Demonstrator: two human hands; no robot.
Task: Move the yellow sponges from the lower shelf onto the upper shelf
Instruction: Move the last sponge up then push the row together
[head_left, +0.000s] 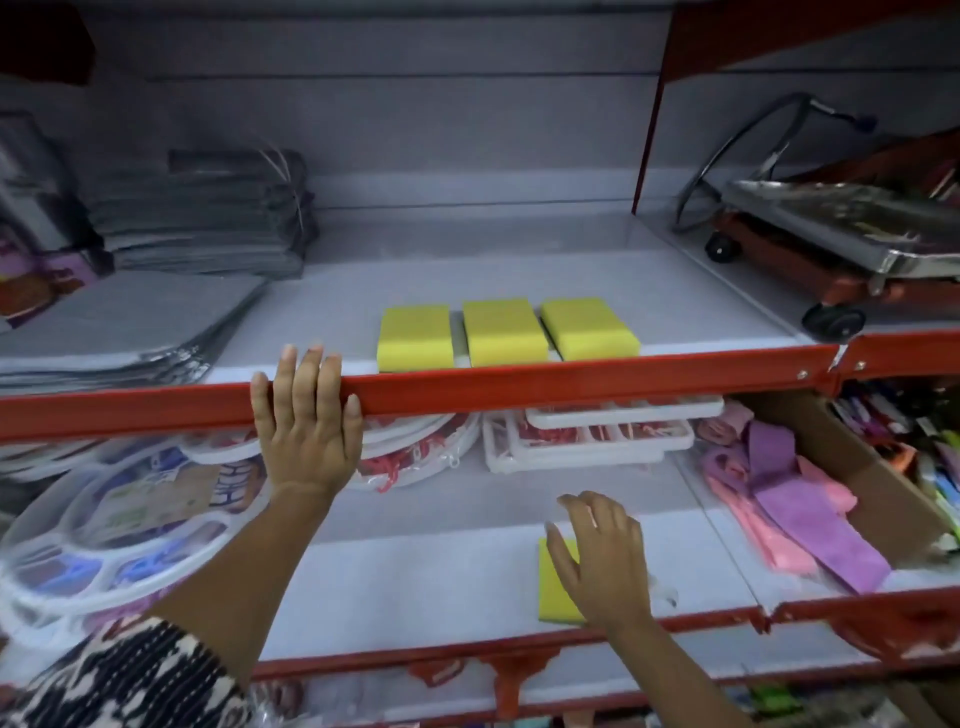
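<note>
Three yellow sponges lie side by side near the front of the upper shelf (571, 382): the left sponge (414, 338), the middle sponge (504, 332) and the right sponge (589, 328). A fourth yellow sponge (555, 592) lies on the lower shelf (415, 587), near its front edge. My right hand (602, 558) hovers over that sponge with fingers spread, covering its right part; I cannot tell whether it touches. My left hand (306, 415) rests flat on the red front rim of the upper shelf, left of the sponges.
Grey folded packs (208, 213) are stacked at the upper left. A small trolley (831, 244) stands at the upper right. On the lower shelf are round plastic trays (130, 514) at left, white trays (587, 441) at the back, and pink and purple cloths (789, 499) at right.
</note>
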